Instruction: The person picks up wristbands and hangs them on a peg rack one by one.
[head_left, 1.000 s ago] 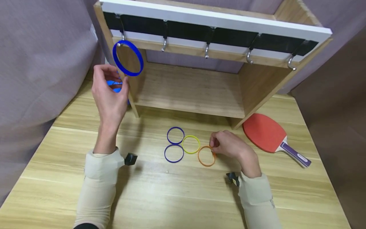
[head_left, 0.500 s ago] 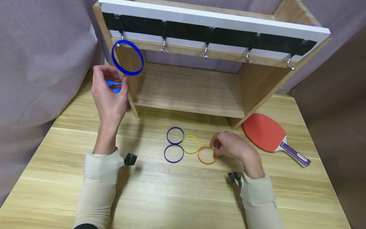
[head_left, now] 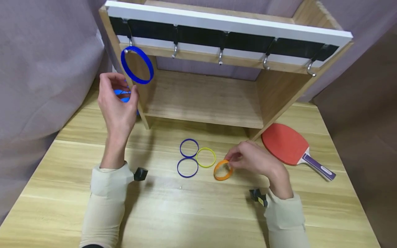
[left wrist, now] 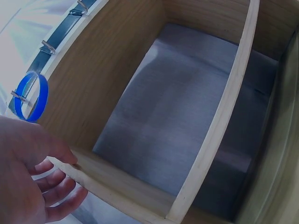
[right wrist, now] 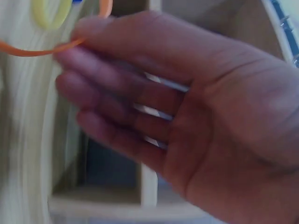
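My left hand [head_left: 116, 103] grips the left side panel of a wooden shelf [head_left: 201, 100], thumb inside and fingers outside in the left wrist view. Just above it, a blue ring [head_left: 141, 81] hangs on the leftmost metal hook. Low over the table, my right hand [head_left: 252, 155] pinches an orange ring [head_left: 221, 178] between thumb and index finger; the ring is tilted. To its left lie a yellow ring [head_left: 206, 167] and two dark blue rings, one upper [head_left: 189, 139] and one lower [head_left: 187, 177].
Along the shelf's white front rail [head_left: 229, 26] several hooks [head_left: 221, 58] carry no ring. A red table tennis paddle [head_left: 285, 144] lies by the shelf's right foot. A bright blue object [head_left: 125, 100] shows partly behind my left hand. Grey cloth [head_left: 52, 69] borders the table.
My right hand has taken hold of the orange ring and tipped it up from lying flat. The left hand keeps its grip on the shelf; the whole view has shifted slightly.
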A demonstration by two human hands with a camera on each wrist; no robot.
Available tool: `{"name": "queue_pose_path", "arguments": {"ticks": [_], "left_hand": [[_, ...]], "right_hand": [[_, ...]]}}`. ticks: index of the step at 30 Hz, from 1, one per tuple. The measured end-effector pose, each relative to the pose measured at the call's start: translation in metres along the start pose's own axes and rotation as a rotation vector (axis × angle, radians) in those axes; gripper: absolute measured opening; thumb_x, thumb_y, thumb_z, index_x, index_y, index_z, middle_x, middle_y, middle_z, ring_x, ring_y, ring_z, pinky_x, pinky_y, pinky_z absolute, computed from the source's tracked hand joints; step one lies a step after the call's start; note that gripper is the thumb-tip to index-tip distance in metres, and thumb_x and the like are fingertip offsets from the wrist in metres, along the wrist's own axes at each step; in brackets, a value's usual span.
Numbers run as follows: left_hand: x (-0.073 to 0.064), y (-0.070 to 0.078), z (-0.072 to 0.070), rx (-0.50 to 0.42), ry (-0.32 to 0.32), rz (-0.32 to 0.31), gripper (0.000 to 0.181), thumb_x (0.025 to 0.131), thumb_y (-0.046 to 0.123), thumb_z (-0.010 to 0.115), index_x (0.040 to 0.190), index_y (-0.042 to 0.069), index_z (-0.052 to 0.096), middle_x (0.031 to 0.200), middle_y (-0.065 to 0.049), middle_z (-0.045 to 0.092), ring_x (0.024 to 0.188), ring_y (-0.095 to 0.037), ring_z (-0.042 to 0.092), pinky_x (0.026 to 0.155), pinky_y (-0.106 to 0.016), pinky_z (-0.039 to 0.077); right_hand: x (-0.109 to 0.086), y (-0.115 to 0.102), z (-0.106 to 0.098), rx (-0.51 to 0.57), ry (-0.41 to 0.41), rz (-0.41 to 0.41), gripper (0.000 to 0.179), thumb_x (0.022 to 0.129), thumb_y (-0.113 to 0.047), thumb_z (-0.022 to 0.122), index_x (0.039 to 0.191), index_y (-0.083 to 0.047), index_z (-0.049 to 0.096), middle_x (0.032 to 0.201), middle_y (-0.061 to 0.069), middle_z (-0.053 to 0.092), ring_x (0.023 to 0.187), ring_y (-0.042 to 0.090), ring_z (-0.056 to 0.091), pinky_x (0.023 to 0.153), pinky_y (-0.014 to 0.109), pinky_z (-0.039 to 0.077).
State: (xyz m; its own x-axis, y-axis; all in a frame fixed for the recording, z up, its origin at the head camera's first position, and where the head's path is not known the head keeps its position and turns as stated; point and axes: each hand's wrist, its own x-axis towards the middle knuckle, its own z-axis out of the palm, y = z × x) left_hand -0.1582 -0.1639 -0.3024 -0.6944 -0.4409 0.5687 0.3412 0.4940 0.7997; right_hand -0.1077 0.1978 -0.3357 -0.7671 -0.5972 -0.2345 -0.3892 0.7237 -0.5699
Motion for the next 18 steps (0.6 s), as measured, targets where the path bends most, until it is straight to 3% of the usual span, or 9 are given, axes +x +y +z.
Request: {"name": "queue_pose_path", "arguments": {"ticks": [4, 7, 12, 15, 18], "left_hand": [[0.0, -0.001, -0.001, 0.0, 0.001, -0.005, 0.03, 0.083, 0.002, 0.072, 0.109, -0.001, 0.055, 0.096, -0.005, 0.058, 0.081, -0.012, 0.06, 0.066, -0.022, 0.055], [0.0, -0.001, -0.001, -0.003, 0.004, -0.005, 0.03, 0.083, 0.002, 0.072, 0.108, 0.0, 0.055, 0.095, -0.005, 0.058, 0.08, -0.012, 0.06, 0.066, -0.021, 0.055], [0.0, -0.001, -0.002, -0.014, 0.0, 0.001, 0.03, 0.083, 0.003, 0.072, 0.107, 0.001, 0.056, 0.095, -0.004, 0.058, 0.081, -0.011, 0.06, 0.066, -0.021, 0.056], [0.0, -0.001, -0.002, -0.029, -0.006, 0.006, 0.03, 0.083, 0.003, 0.072, 0.108, 0.0, 0.056, 0.095, -0.003, 0.058, 0.081, -0.011, 0.06, 0.066, -0.022, 0.056], [0.0, -0.001, -0.001, -0.034, -0.009, 0.01, 0.03, 0.083, 0.003, 0.072, 0.107, 0.0, 0.056, 0.095, -0.003, 0.057, 0.081, -0.011, 0.06, 0.066, -0.023, 0.056]], "right_hand": [[0.013, -0.025, -0.003, 0.069, 0.025, -0.159, 0.019, 0.083, -0.012, 0.079, 0.099, -0.021, 0.076, 0.092, -0.013, 0.071, 0.082, 0.006, 0.063, 0.071, 0.028, 0.057], [0.028, -0.049, -0.011, 0.197, 0.057, -0.304, 0.021, 0.083, -0.011, 0.079, 0.102, -0.02, 0.077, 0.095, -0.012, 0.071, 0.08, 0.008, 0.066, 0.069, 0.028, 0.058], [0.052, -0.093, -0.03, 0.59, 0.156, -0.519, 0.026, 0.08, 0.0, 0.079, 0.105, -0.008, 0.076, 0.097, 0.006, 0.073, 0.08, 0.024, 0.069, 0.068, 0.036, 0.06], [0.066, -0.115, -0.039, 0.893, 0.318, -0.599, 0.024, 0.082, 0.007, 0.074, 0.106, 0.001, 0.074, 0.1, 0.02, 0.071, 0.083, 0.033, 0.068, 0.071, 0.042, 0.06], [0.08, -0.128, -0.044, 1.196, 0.517, -0.63, 0.022, 0.086, 0.011, 0.067, 0.108, 0.007, 0.07, 0.106, 0.027, 0.067, 0.091, 0.037, 0.068, 0.079, 0.044, 0.059]]}}
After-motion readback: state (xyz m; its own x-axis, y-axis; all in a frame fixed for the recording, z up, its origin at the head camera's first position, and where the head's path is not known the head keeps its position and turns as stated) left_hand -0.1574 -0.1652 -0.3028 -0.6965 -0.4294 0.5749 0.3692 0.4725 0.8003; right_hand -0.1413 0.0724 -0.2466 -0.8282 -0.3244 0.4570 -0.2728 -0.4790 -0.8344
